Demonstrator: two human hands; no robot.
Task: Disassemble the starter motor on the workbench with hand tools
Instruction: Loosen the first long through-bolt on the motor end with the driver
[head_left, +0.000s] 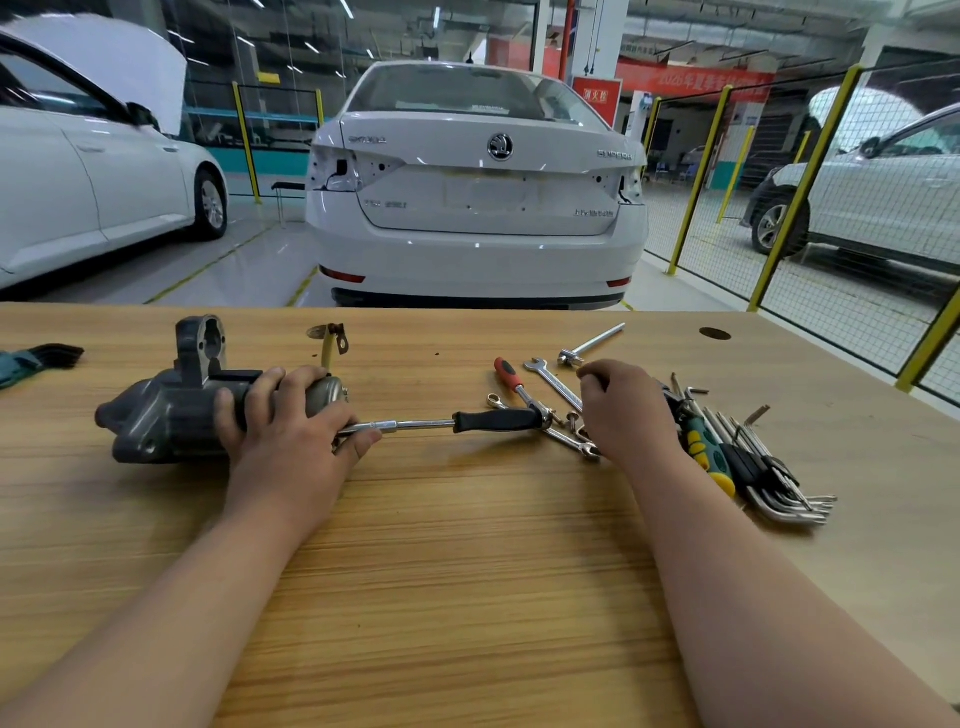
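In the head view, a grey metal starter motor lay on its side on the left part of the light wooden table, its open nose housing pointing up and away. The left hand lay over the motor's rounded rear end, and its grip was curled round that end, fingers on top and thumb low at the near side. A yellow cable with a ring terminal rose just behind those fingers.

A black-handled driver with a long chrome shaft lay across the table between the two hands. Its shaft tip reached in beside the left thumb; whether it sat on a fastener could not be told.

The right hand rested knuckles-up on a heap of tools, fingers bent downward. Whether its grip pinched anything could not be told. Around it lay a red-handled ratchet, chrome combination spanners, a green and yellow screwdriver and a fan of hex keys. A chrome L-shaped socket wrench lay farther back.

Beyond the table stood the rear of a white saloon car.
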